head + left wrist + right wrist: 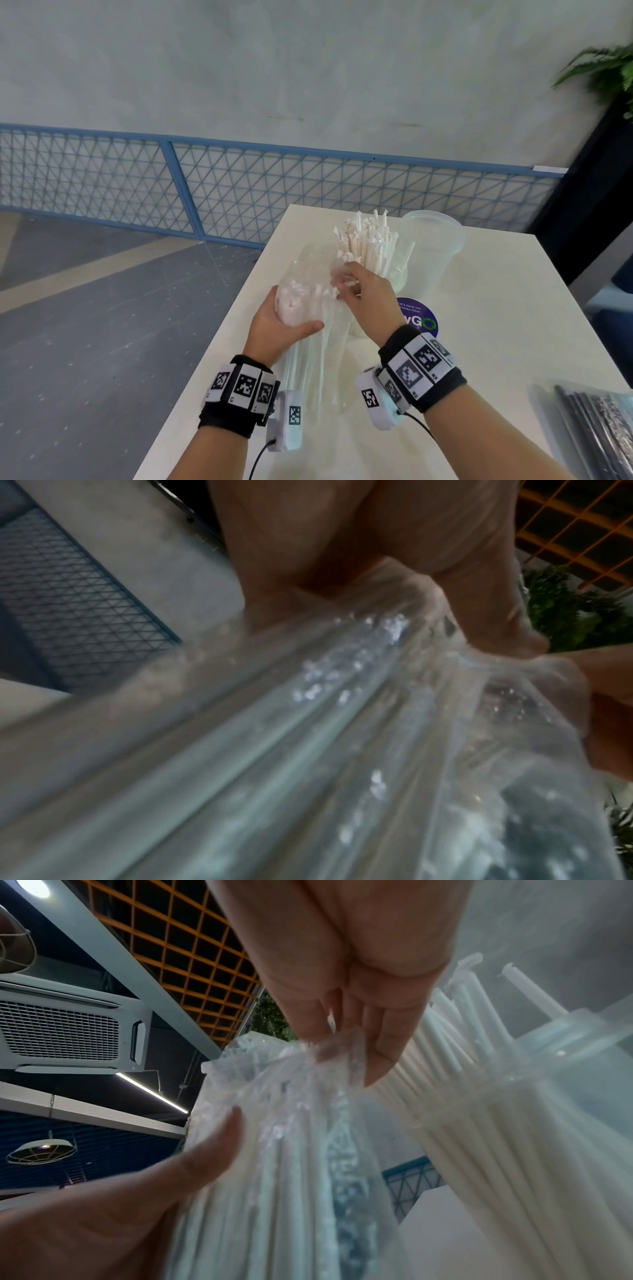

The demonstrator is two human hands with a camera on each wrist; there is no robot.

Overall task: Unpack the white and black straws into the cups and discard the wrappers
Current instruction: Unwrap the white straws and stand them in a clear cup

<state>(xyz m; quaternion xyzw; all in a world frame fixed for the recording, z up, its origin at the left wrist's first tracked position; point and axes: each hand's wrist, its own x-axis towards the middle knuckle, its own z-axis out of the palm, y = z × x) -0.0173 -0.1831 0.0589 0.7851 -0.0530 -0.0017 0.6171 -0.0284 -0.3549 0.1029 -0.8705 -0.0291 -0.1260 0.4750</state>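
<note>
A clear wrapper (310, 274) still holding white straws (305, 363) stands tilted over the table's left part. My left hand (291, 315) grips it around the middle, thumb across the front. My right hand (346, 286) pinches the crinkled plastic at the wrapper's open top (291, 1069); the left thumb (209, 1150) presses the bundle below. Just behind stands a clear cup packed with unwrapped white straws (370, 243), and an empty clear cup (433, 240) stands to its right. A sealed pack of black straws (596, 428) lies at the table's near right edge.
The white table (496, 325) carries a round purple sticker (419, 320) near my right wrist. Its left edge runs close under my left hand, with grey floor beyond. A blue mesh fence (239, 192) and a plant (603, 68) stand behind.
</note>
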